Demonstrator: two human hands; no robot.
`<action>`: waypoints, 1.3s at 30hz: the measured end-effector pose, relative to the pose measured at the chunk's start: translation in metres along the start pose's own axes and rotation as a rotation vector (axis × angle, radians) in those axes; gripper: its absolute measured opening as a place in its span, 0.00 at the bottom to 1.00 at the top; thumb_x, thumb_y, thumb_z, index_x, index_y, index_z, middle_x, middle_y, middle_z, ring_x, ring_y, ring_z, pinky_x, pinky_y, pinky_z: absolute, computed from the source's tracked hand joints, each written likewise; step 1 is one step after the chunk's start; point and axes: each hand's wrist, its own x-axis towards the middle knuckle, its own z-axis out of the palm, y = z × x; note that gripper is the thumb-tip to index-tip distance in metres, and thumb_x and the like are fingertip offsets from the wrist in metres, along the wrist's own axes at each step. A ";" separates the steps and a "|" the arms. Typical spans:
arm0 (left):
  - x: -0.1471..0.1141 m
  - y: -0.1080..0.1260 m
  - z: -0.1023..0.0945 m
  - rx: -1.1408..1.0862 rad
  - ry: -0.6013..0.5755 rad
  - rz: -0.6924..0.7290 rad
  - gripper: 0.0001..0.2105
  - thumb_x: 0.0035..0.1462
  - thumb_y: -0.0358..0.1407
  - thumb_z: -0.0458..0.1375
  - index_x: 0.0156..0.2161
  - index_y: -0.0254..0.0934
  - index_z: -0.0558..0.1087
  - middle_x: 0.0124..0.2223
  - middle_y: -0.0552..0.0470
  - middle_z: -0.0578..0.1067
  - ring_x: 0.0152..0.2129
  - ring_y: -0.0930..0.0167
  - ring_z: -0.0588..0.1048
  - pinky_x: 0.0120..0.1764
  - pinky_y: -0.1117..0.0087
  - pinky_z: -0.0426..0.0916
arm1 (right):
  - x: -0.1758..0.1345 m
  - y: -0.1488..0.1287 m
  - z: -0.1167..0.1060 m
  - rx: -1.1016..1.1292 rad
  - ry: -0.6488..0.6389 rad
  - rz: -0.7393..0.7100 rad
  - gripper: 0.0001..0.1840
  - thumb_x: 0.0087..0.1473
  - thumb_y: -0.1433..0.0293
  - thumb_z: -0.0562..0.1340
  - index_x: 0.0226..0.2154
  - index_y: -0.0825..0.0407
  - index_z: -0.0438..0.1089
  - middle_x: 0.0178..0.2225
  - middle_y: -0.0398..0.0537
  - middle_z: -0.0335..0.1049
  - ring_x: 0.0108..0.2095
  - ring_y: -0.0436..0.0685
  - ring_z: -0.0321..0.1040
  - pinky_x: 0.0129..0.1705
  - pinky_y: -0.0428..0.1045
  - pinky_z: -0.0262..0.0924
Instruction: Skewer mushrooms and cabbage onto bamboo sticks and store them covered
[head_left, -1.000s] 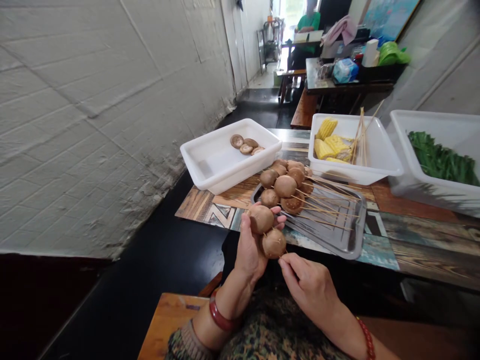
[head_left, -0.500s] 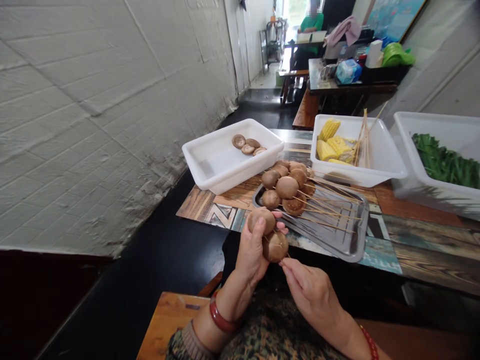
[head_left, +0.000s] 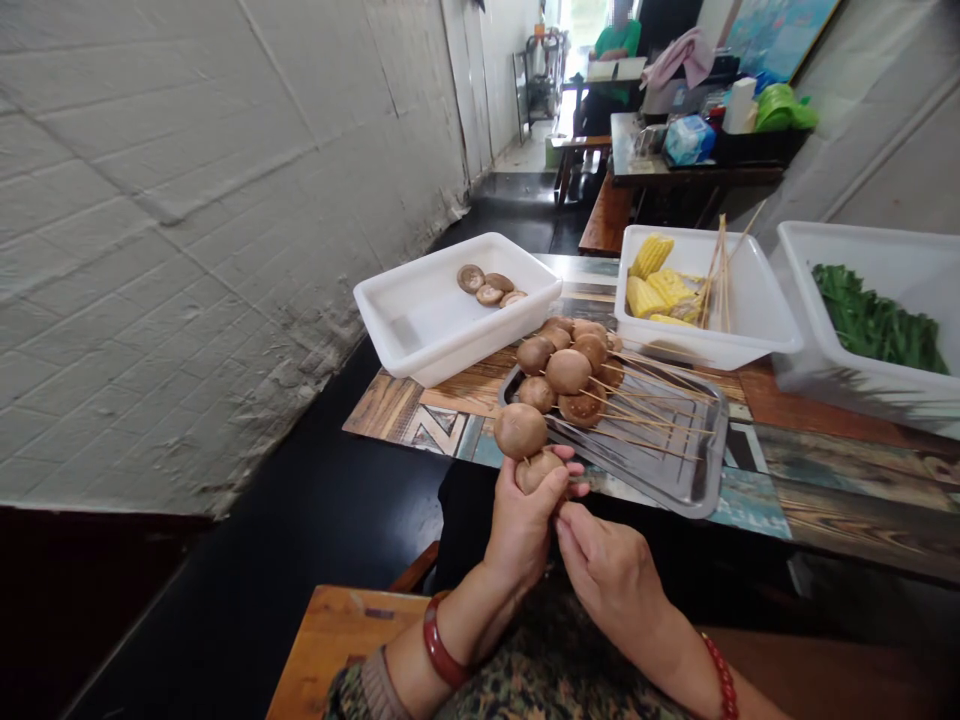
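- The mushroom skewer (head_left: 520,430), two brown caps one above the other, stands tilted in the person's hands, in front of the body.
- The left hand (head_left: 526,525) is wrapped around the lower cap, thumb across it; the upper cap rises clear above the fingers.
- The right hand (head_left: 619,570) is just beside the left, thumb and forefinger pinched at the skewer's lower end, where the stick is mostly hidden.
- Just beyond both hands, a metal tray (head_left: 694,490) carries a pile of skewered mushrooms (head_left: 568,372), sticks pointing to the right-hand side.
- Beyond the left hand, a white tub (head_left: 409,330) holds a few loose mushrooms (head_left: 470,278).
- Beyond the right hand, another tub (head_left: 757,300) holds corn (head_left: 651,258) and bare sticks (head_left: 724,285).
- Farther out on the right hand's side, a third tub (head_left: 862,385) holds green leaves (head_left: 874,320).
- Well past the hands, a person in green (head_left: 619,40) is at another table.
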 end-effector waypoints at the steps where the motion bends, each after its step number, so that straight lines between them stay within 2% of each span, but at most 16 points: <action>1: 0.001 0.001 0.000 -0.001 -0.008 0.000 0.20 0.48 0.36 0.70 0.44 0.35 0.69 0.44 0.46 0.76 0.35 0.69 0.77 0.36 0.67 0.77 | -0.001 0.000 0.000 0.012 -0.014 -0.006 0.20 0.67 0.74 0.48 0.26 0.52 0.67 0.18 0.43 0.66 0.17 0.51 0.65 0.23 0.48 0.50; 6: 0.002 0.002 -0.001 -0.014 -0.035 -0.003 0.20 0.47 0.36 0.70 0.43 0.34 0.69 0.43 0.46 0.76 0.35 0.69 0.77 0.37 0.67 0.77 | -0.004 0.002 -0.001 0.110 -0.071 0.010 0.18 0.66 0.74 0.48 0.28 0.52 0.67 0.20 0.45 0.68 0.19 0.52 0.67 0.24 0.47 0.54; 11: 0.000 0.002 -0.001 -0.038 -0.057 -0.012 0.19 0.48 0.35 0.70 0.44 0.35 0.70 0.45 0.46 0.76 0.35 0.70 0.77 0.38 0.66 0.77 | -0.005 0.003 -0.002 0.251 -0.077 0.069 0.17 0.66 0.74 0.48 0.33 0.52 0.70 0.25 0.48 0.74 0.24 0.54 0.73 0.28 0.46 0.64; 15: 0.002 0.007 -0.002 -0.068 -0.065 0.000 0.18 0.48 0.35 0.70 0.44 0.35 0.72 0.46 0.45 0.76 0.38 0.66 0.78 0.41 0.63 0.76 | -0.008 0.004 0.000 0.261 -0.050 0.070 0.15 0.66 0.74 0.49 0.40 0.53 0.72 0.29 0.50 0.78 0.27 0.55 0.76 0.31 0.47 0.68; 18: 0.004 0.014 -0.004 -0.090 -0.067 -0.003 0.17 0.51 0.40 0.68 0.43 0.33 0.73 0.46 0.43 0.77 0.40 0.62 0.79 0.42 0.61 0.76 | -0.010 0.002 -0.001 0.226 -0.030 0.052 0.13 0.66 0.74 0.51 0.41 0.54 0.72 0.33 0.52 0.79 0.27 0.56 0.76 0.31 0.48 0.68; 21: 0.007 0.022 -0.006 -0.113 -0.075 0.031 0.18 0.55 0.45 0.64 0.44 0.33 0.74 0.44 0.42 0.78 0.39 0.61 0.79 0.41 0.59 0.76 | -0.009 0.000 -0.006 0.216 -0.044 0.019 0.11 0.65 0.75 0.54 0.41 0.54 0.72 0.31 0.50 0.77 0.27 0.55 0.75 0.31 0.48 0.68; 24: 0.011 0.029 -0.010 -0.119 -0.134 0.088 0.17 0.56 0.45 0.62 0.44 0.32 0.75 0.43 0.42 0.79 0.38 0.62 0.79 0.43 0.59 0.75 | -0.008 0.000 -0.012 0.269 -0.030 0.014 0.10 0.64 0.75 0.55 0.44 0.53 0.71 0.30 0.47 0.74 0.27 0.53 0.73 0.31 0.47 0.67; 30: 0.011 0.043 -0.013 -0.177 -0.258 0.151 0.17 0.54 0.44 0.64 0.45 0.34 0.76 0.44 0.42 0.79 0.40 0.61 0.79 0.48 0.57 0.72 | -0.007 0.010 -0.015 0.367 0.105 0.118 0.09 0.62 0.74 0.58 0.43 0.48 0.71 0.39 0.49 0.73 0.41 0.55 0.72 0.45 0.49 0.67; 31: 0.010 0.044 -0.013 -0.180 -0.283 0.147 0.18 0.54 0.44 0.64 0.46 0.35 0.76 0.45 0.43 0.79 0.40 0.60 0.79 0.48 0.57 0.72 | -0.007 0.011 -0.014 0.396 0.084 0.147 0.08 0.62 0.72 0.58 0.43 0.48 0.71 0.40 0.50 0.73 0.42 0.56 0.72 0.45 0.50 0.67; 33: 0.008 0.043 -0.013 -0.180 -0.328 0.134 0.18 0.54 0.44 0.64 0.46 0.35 0.76 0.45 0.42 0.79 0.41 0.60 0.79 0.48 0.58 0.71 | -0.008 0.010 -0.011 0.520 -0.038 0.234 0.08 0.63 0.68 0.58 0.43 0.48 0.71 0.39 0.49 0.73 0.39 0.56 0.73 0.41 0.49 0.68; 37: 0.006 0.039 -0.013 -0.163 -0.375 0.086 0.17 0.55 0.43 0.63 0.46 0.33 0.76 0.47 0.41 0.79 0.43 0.59 0.78 0.49 0.59 0.70 | -0.010 0.004 -0.001 0.853 -0.365 0.497 0.14 0.64 0.60 0.55 0.38 0.52 0.70 0.26 0.44 0.70 0.23 0.51 0.69 0.27 0.46 0.65; 39: 0.007 0.039 -0.013 -0.169 -0.366 0.064 0.18 0.54 0.43 0.64 0.47 0.33 0.76 0.48 0.40 0.78 0.44 0.58 0.78 0.49 0.57 0.70 | -0.011 0.002 0.003 0.948 -0.404 0.579 0.18 0.64 0.56 0.55 0.35 0.53 0.69 0.23 0.42 0.67 0.20 0.49 0.65 0.24 0.45 0.62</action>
